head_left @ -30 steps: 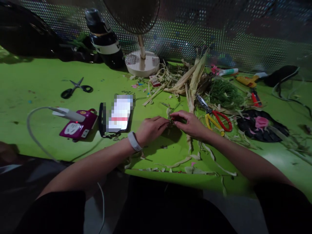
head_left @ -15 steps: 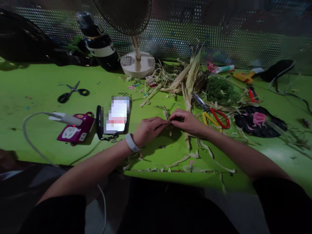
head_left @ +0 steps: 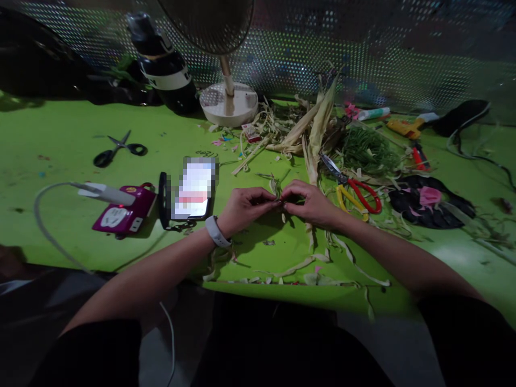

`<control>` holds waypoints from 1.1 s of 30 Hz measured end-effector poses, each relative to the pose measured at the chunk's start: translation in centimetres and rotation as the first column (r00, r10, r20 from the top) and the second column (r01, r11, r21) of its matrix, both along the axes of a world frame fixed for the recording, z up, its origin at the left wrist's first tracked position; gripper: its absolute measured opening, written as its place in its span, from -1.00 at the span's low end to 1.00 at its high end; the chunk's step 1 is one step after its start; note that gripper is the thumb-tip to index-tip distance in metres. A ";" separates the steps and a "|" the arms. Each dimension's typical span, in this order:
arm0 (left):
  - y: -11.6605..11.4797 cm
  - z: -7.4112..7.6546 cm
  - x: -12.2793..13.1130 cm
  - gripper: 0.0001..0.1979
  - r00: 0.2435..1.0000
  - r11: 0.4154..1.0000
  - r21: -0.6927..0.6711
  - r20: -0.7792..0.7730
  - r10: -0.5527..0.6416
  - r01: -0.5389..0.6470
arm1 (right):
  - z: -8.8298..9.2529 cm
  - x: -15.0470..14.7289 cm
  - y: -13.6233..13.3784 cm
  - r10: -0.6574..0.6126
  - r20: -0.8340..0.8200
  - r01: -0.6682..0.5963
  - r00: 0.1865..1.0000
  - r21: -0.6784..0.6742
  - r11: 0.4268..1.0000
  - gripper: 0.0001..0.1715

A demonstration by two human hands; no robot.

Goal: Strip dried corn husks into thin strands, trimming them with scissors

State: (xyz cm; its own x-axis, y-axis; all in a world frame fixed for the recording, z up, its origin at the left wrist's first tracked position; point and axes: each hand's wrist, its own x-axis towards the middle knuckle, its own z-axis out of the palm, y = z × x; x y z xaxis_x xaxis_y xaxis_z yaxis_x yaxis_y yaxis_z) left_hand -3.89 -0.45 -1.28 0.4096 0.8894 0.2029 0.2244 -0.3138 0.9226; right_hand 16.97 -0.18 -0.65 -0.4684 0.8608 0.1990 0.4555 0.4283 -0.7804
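My left hand (head_left: 248, 208) and my right hand (head_left: 308, 201) meet over the middle of the table, each pinching with thumb and fingertips. Between them is a small bundle of corn husk strips (head_left: 276, 185), its ends poking up above the fingertips and a bit hanging below. The fingers hide most of its middle. Dry corn husks (head_left: 320, 121) lie in a pile just beyond my right hand. Close to my right wrist are scissors with red and yellow handles (head_left: 357, 193), blades apart.
On the left lie a phone (head_left: 195, 188), a purple power adapter (head_left: 129, 210) with a cable, and black scissors (head_left: 120, 148). A fan (head_left: 229, 105) and black bottle (head_left: 171, 80) stand behind. Green fibres (head_left: 368, 148), a yellow glue gun (head_left: 405, 128) and husk scraps (head_left: 298, 264) are rightward and in front.
The left hand's fingers have shifted, opening a gap between thumb and curled fingers while the tips stay at the husk bundle. The right hand stays nearly in place.
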 end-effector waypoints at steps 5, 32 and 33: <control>0.0 0.0 0.0 -0.84 0.998 0.995 0.100 -0.061 -0.008 0.014 | 0.2 -0.1 -0.2 -0.027 -0.007 0.027 1.000 -0.002 1.000 -0.89; -0.2 -0.7 -0.3 -0.84 0.896 0.760 0.646 -0.379 0.231 0.077 | -0.8 -0.6 -0.5 -0.099 -0.106 0.096 0.989 -0.035 0.995 -0.67; -0.2 -0.7 -0.3 -0.84 0.897 0.762 0.642 -0.382 0.223 0.083 | -1.0 -0.5 -0.4 -0.086 -0.099 0.084 0.991 -0.023 0.996 -0.67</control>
State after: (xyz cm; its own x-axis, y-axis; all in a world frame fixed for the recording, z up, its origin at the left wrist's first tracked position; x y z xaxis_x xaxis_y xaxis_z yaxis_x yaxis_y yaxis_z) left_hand -4.20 -0.64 -1.99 0.5296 0.6465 0.5492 0.5760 -0.7493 0.3266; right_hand 16.44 -0.55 -1.60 -0.3718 0.9007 0.2249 0.4093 0.3765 -0.8311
